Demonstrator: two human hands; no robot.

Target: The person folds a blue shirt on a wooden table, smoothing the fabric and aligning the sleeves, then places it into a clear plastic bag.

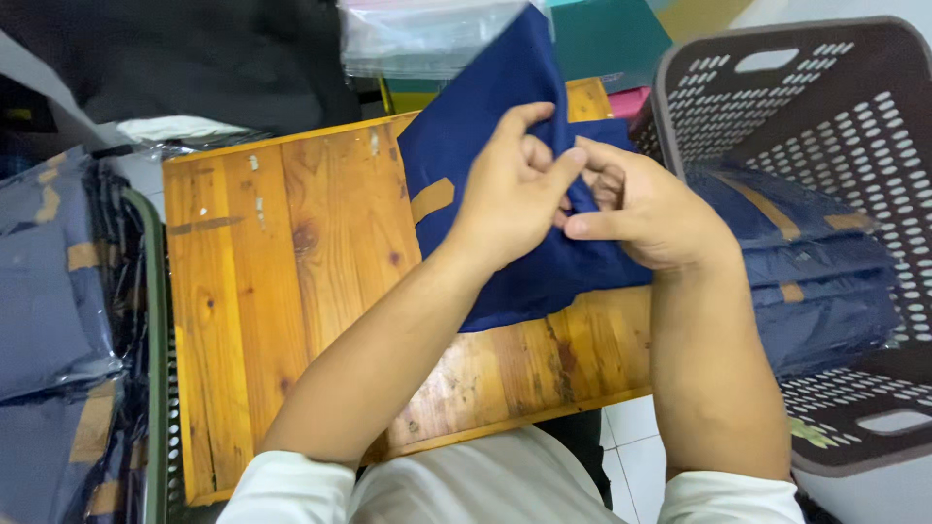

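Observation:
A navy blue cloth piece (pixel 485 107) with a tan strip lies partly lifted over the wooden board (pixel 282 262). My left hand (pixel 510 189) pinches its upper fold, thumb and fingers closed on the fabric. My right hand (pixel 646 209) grips the same cloth just to the right, fingers tucked into the fold and touching my left fingertips. The lower part of the cloth drapes onto the board beneath both hands.
A brown perforated plastic basket (pixel 835 107) at the right holds a stack of folded navy pieces (pixel 825 281). At the left, bagged navy pieces (pixel 58 291) fill another container. Clear plastic bags (pixel 417 34) lie beyond the board. White floor tiles show below.

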